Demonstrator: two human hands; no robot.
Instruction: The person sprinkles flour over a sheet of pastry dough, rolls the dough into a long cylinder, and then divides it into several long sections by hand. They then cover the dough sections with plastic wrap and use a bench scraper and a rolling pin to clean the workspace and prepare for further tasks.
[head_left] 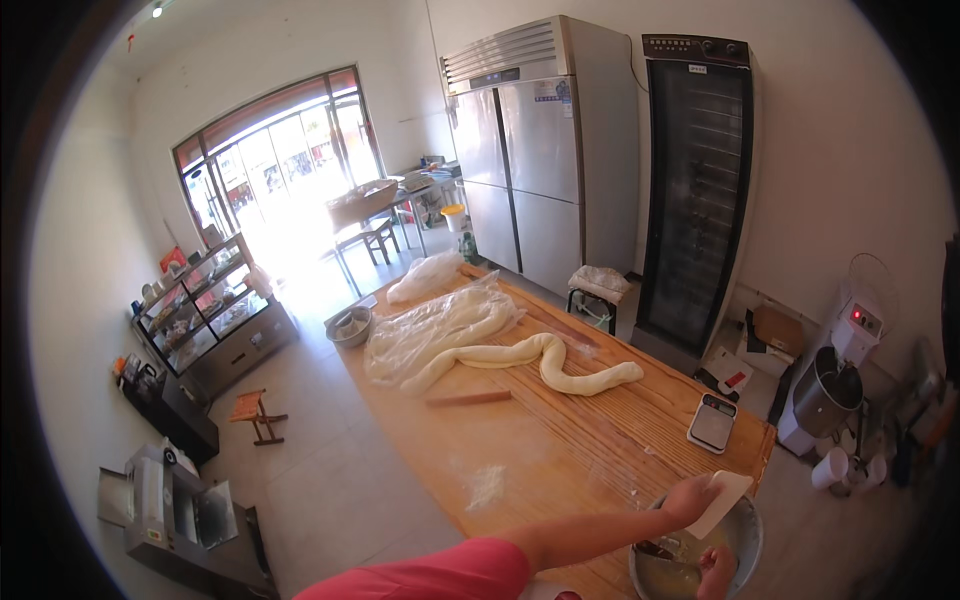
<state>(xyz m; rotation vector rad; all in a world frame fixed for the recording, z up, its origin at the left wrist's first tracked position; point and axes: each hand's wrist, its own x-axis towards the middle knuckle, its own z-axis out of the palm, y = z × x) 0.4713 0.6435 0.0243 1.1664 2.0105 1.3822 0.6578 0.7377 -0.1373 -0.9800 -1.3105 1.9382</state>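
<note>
At the lower right, my left hand (690, 502) is closed on a flat white piece with straight edges, like a dough scraper (724, 502), held tilted over a metal bowl (755, 545). My right hand (714, 574) is low inside the bowl's outline with its fingers curled; what they hold, if anything, is hidden. Pale yellowish stuff lies in the bowl, and a dark-handled tool (657, 548) rests by its left side. Farther up the wooden table, a long twisted rope of dough (570, 380) runs from under clear plastic sheeting (440, 325).
On the table are a rolling pin (468, 398), a patch of flour (486, 487), a kitchen scale (712, 424) near the right edge and a grey metal pan (350, 327) at the far left corner. A stand mixer (840, 370) stands beyond the right edge; a steel fridge (540, 150) stands behind.
</note>
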